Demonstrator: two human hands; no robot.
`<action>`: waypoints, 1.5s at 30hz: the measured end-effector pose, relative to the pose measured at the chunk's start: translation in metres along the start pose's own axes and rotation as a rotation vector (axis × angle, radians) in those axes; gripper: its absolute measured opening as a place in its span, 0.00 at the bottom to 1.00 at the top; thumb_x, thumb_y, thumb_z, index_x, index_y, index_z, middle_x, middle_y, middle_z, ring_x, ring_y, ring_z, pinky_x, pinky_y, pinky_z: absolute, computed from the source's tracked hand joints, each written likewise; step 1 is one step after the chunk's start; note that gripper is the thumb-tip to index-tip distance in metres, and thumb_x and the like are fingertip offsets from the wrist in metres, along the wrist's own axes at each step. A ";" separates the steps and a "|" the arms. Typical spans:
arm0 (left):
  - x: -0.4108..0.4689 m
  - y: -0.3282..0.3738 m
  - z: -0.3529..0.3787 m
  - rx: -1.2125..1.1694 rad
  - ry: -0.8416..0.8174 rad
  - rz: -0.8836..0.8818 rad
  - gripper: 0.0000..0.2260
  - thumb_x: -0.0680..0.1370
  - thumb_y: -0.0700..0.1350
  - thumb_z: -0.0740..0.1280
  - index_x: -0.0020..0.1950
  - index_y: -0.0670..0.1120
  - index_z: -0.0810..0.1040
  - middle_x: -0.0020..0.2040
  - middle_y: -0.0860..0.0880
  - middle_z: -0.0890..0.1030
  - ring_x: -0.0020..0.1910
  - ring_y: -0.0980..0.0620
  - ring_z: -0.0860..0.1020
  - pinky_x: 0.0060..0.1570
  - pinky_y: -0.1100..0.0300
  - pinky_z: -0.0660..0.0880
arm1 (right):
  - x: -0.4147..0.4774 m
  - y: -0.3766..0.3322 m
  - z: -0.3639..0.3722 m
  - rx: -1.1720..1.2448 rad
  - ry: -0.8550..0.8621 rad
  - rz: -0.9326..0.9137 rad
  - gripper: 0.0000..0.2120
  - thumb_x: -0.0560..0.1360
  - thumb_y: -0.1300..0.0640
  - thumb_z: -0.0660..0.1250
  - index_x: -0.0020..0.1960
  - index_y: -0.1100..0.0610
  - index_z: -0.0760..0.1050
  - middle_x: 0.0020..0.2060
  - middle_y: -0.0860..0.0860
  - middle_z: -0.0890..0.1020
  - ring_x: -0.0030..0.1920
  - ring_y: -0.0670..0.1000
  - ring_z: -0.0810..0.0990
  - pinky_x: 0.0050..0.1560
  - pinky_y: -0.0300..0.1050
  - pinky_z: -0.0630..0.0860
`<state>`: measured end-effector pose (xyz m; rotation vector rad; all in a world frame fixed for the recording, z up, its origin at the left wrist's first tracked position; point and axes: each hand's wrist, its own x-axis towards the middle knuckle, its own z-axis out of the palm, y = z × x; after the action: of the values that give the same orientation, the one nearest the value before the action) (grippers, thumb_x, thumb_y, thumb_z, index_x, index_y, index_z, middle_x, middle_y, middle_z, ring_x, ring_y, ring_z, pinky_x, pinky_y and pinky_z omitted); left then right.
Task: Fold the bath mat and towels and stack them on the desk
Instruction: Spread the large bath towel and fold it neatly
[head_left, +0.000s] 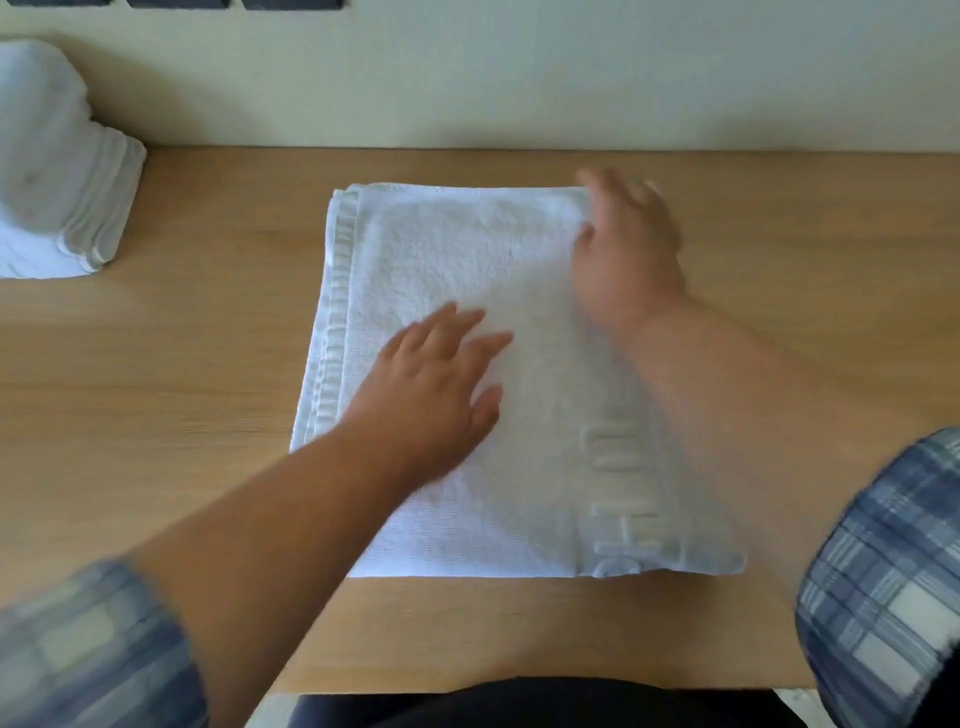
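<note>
In the head view, the folded white bath mat (467, 249) lies flat on the desk (182, 364), directly under both hands. The left hand (431, 395) rests palm-down on the mat's middle, nearer its left hemmed edge, with the fingers straight and spread and holding nothing. The right hand (628, 254) reaches further out and lies over the mat's far right corner. Its fingers are nearly straight and its thumb is on the cloth, though motion blur softens the fingertips. Raised lettering runs along the mat under the right forearm. Well off to the left of the left hand, a heap of white towels (57, 171) sits at the desk's far edge. Both arms wear rolled plaid sleeves (883, 571).
</note>
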<state>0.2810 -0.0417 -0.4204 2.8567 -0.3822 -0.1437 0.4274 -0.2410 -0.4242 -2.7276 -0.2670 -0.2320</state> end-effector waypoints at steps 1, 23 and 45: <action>0.027 -0.008 0.000 0.024 -0.036 -0.008 0.26 0.79 0.59 0.50 0.77 0.55 0.61 0.79 0.47 0.58 0.78 0.45 0.54 0.75 0.46 0.50 | -0.003 -0.008 0.007 -0.023 -0.108 -0.116 0.23 0.80 0.56 0.56 0.75 0.53 0.66 0.75 0.54 0.66 0.76 0.57 0.60 0.76 0.58 0.53; -0.150 -0.007 0.028 0.264 -0.197 -0.061 0.41 0.80 0.56 0.61 0.76 0.50 0.30 0.78 0.48 0.34 0.77 0.49 0.34 0.74 0.54 0.33 | -0.232 0.053 -0.076 -0.388 -0.695 -0.278 0.48 0.75 0.28 0.52 0.80 0.56 0.36 0.79 0.54 0.37 0.78 0.52 0.34 0.79 0.56 0.45; -0.195 -0.027 -0.070 0.039 -0.410 -0.090 0.19 0.81 0.51 0.59 0.72 0.62 0.65 0.65 0.53 0.78 0.60 0.48 0.77 0.55 0.55 0.72 | -0.288 0.003 -0.150 -0.041 -0.601 0.108 0.17 0.69 0.47 0.73 0.55 0.50 0.76 0.47 0.43 0.77 0.48 0.49 0.78 0.41 0.41 0.69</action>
<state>0.1097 0.0528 -0.3475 2.8721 -0.3345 -0.7534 0.1300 -0.3466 -0.3458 -2.7738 -0.2738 0.6274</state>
